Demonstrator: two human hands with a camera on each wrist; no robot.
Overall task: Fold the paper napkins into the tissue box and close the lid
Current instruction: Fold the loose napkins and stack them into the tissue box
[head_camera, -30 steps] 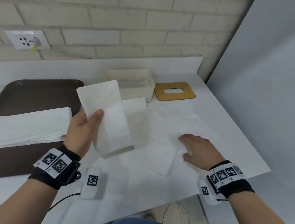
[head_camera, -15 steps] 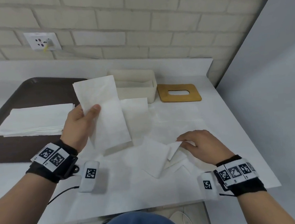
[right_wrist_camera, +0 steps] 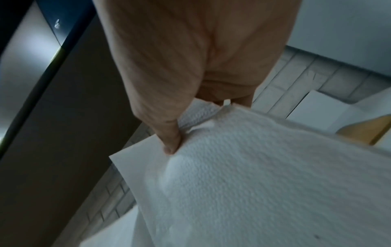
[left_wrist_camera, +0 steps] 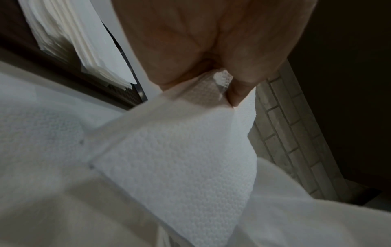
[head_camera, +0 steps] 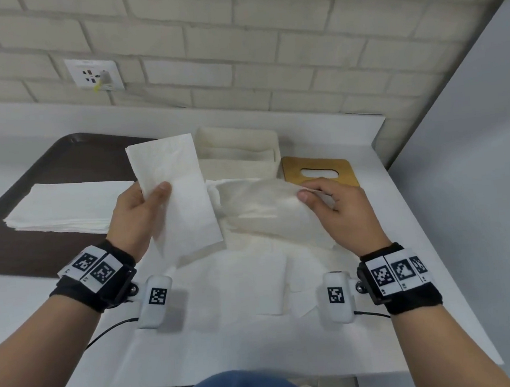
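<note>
- The white table (head_camera: 390, 243) carries everything, and we keep our working patch in the middle so both hands reach the box without stretching.
- The dark tray (head_camera: 20, 244) sits at our left, holding the stack of unfolded napkins (head_camera: 64, 210); we judge it is parked there as the supply, near the left hand.
- The tissue box (head_camera: 237, 151) stands open at the far edge against the brick wall, straight ahead, so a folded piece can go forward into it. Some pale paper seems to lie inside already, though we cannot tell how much.
- The wooden lid (head_camera: 319, 172) lies flat just beside the box on its right, slot upward, set aside until filling is done.
- The loose napkin (head_camera: 267, 210) is lifted off the table in front of the box. Our right hand (head_camera: 342, 213) pinches its far right edge between thumb and fingers, probably to carry it across for a fold.
- The folded napkin (head_camera: 180, 200) is held upright by our left hand (head_camera: 135, 219), thumb clamped on its face and fingers behind, keeping it clear of the work.
- At least 1 more folded piece (head_camera: 255, 286) rests flat near us.
</note>
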